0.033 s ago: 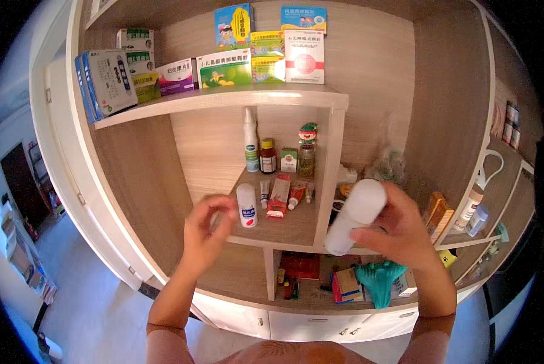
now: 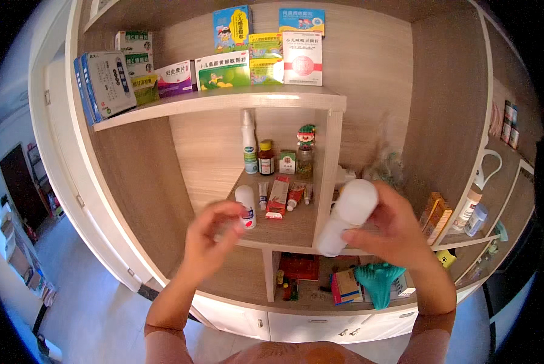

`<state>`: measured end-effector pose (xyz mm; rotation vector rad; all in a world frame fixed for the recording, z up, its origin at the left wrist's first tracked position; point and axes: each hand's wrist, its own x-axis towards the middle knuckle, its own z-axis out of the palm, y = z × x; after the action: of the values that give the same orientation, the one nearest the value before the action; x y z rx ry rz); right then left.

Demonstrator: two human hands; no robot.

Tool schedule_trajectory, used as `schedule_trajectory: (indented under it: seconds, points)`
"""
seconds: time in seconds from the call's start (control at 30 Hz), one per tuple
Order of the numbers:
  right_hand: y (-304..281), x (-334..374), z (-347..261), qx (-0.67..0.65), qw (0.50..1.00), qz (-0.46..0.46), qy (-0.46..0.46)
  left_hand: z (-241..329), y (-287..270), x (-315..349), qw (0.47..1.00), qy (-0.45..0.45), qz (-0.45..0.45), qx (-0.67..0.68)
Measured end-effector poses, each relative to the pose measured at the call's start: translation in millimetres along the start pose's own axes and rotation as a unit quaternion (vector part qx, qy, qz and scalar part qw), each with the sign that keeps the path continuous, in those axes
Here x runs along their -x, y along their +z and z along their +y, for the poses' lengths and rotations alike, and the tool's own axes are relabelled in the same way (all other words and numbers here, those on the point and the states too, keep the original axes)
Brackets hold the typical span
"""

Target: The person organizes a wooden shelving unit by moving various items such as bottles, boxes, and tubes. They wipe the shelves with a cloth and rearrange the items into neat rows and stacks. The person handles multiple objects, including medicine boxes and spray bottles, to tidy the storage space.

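Note:
My right hand [image 2: 393,227] is wrapped round a plain white bottle [image 2: 346,217] with a rounded cap, tilted, in front of the divider's lower end. My left hand [image 2: 214,236], slightly blurred, has curled fingers held apart with nothing in them. Its fingertips overlap the small white roll-on bottle [image 2: 245,200] standing on the middle shelf; I cannot tell whether they touch it. Beside that bottle lie a small tube [image 2: 263,195], a red and pink box [image 2: 278,197] and a red-white tube [image 2: 295,196]. Behind them stand a tall spray bottle [image 2: 249,145], a brown yellow-capped bottle [image 2: 266,158] and a jar [image 2: 306,164].
Medicine boxes [image 2: 223,71] line the upper shelf [image 2: 223,102]. A vertical divider [image 2: 329,176] stands between my hands. Below, a teal cloth item [image 2: 378,282] lies beside small boxes [image 2: 346,286]. At the right are orange boxes [image 2: 435,217] and bottles [image 2: 468,212].
My left hand has moved right, its fingertips now overlapping the small roll-on bottle. My right hand has shifted slightly left with the white bottle.

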<state>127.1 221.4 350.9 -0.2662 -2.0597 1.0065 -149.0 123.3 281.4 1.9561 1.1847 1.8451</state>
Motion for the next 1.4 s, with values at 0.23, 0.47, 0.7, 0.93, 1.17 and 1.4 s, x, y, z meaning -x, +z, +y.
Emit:
schedule_trajectory:
  seconds: [0.23, 0.47, 0.7, 0.93, 1.17, 1.4]
  points:
    - [40, -33, -38, 0.125, 0.985, -0.080, -0.088, 69, 37, -13, 0.990, 0.000, -0.103, 0.100]
    - [51, -54, -35, 0.038, 0.988, -0.078, -0.131, 74, 21, -24, 0.992, -0.026, -0.030, 0.117]
    - [30, -52, -48, 0.034, 0.995, -0.024, -0.091, 110, -39, -69, 0.990, 0.056, 0.127, -0.028]
    - [21, -65, -62, 0.030, 0.994, -0.030, -0.097, 116, -72, -154, 0.983, -0.013, 0.103, -0.151]
    - [7, -66, -50, 0.015, 0.993, 0.000, -0.116, 95, -28, -212, 0.991, -0.076, -0.057, -0.096]
    - [-12, -38, -53, 0.084, 0.993, 0.019, -0.086, 82, 8, -241, 0.982, -0.078, -0.054, -0.164]
